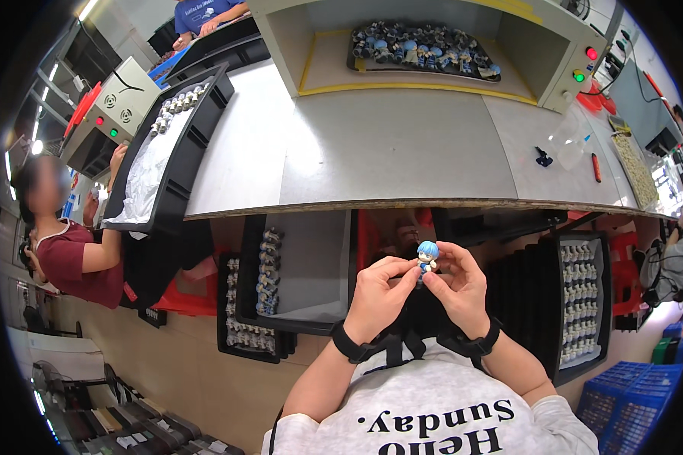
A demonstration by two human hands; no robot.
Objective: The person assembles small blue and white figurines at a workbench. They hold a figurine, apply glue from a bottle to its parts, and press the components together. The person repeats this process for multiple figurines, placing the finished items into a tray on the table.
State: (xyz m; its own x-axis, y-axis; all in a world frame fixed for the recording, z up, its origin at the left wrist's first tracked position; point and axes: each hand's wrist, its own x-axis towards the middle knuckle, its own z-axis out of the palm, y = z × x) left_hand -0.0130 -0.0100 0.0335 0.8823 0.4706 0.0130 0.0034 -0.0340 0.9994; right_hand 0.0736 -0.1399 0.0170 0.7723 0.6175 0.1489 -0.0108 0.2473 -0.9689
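The left hand point(379, 294) and right hand point(461, 290) are closed together on a small figurine point(427, 251), which stands upright between them in front of the grey table point(395, 148), with light-blue hair, a pale face and a partly hidden blue-and-white body.

Blue-haired figurine point(427, 252) in two-handed grip point(461, 290)

The scene is generally bright. White lamps point(36, 146) shine at the left side, and a strong glare lies on the grey worktop point(395, 144). Under it, the black trays point(516, 280) are in deep shadow. The small figure point(426, 252) looks rather sharp, but a co-worker's head point(45, 186) is blurred. The worktop's front edge bends, and the corners are black.
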